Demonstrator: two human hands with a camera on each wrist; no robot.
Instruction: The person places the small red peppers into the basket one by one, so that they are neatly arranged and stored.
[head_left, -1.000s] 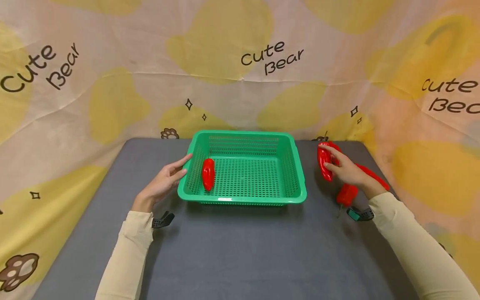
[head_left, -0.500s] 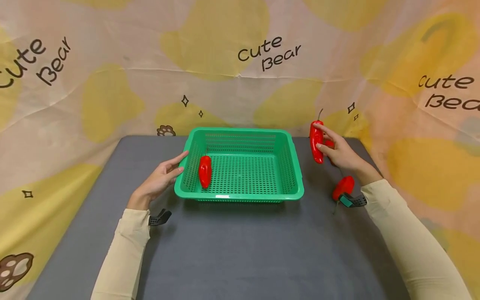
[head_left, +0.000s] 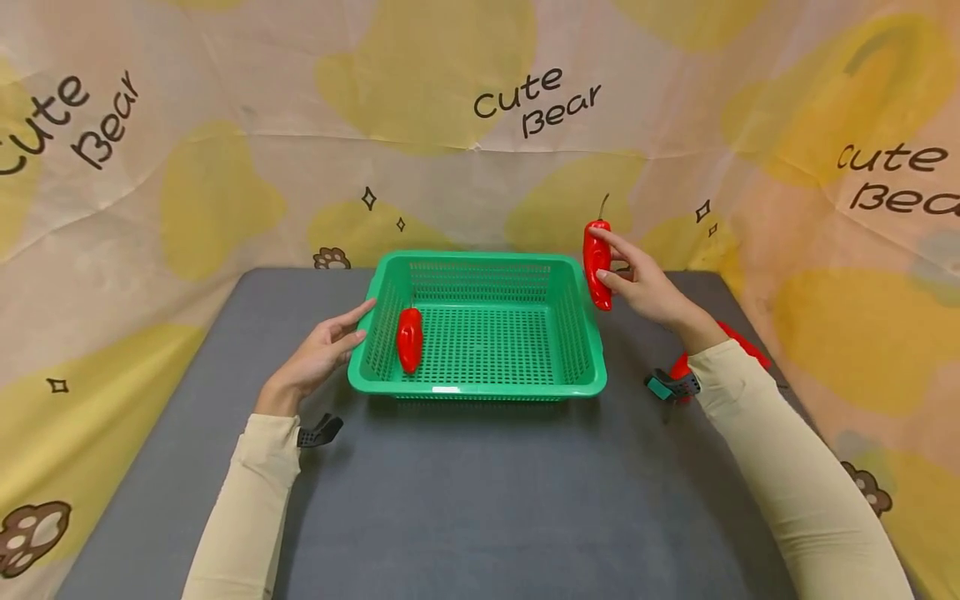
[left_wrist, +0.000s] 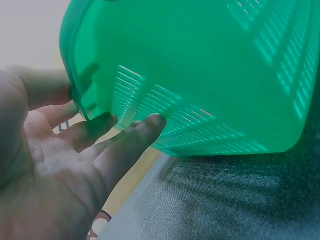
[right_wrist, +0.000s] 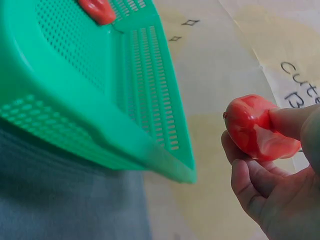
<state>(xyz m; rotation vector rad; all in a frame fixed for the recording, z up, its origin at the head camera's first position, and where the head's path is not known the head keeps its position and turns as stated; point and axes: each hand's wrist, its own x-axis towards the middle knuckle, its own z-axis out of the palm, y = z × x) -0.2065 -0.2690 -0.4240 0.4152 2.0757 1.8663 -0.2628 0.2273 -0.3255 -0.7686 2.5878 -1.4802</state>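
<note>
My right hand [head_left: 641, 283] pinches a long glossy red pepper [head_left: 597, 258] between thumb and fingers. It hangs in the air, stem up, just outside the right rim of a green plastic basket [head_left: 480, 390]. In the right wrist view, the held pepper [right_wrist: 250, 125] is seen end-on, apart from the basket. My left hand [head_left: 315, 358] holds the basket's left rim; in the left wrist view its fingertips [left_wrist: 152, 122] lie against the slotted outer wall below the rim. Another red pepper [head_left: 409, 340] lies inside the basket on its left.
More red peppers [head_left: 742, 343] lie on the table's right side, partly hidden by my right forearm and wrist strap [head_left: 671, 385]. A patterned cloth [head_left: 480, 192] hangs behind and beside the grey table [head_left: 480, 492].
The right hand has lifted the red pepper from the others on the right and moved it left and up, to beside the basket. The left hand stays at the rim.
</note>
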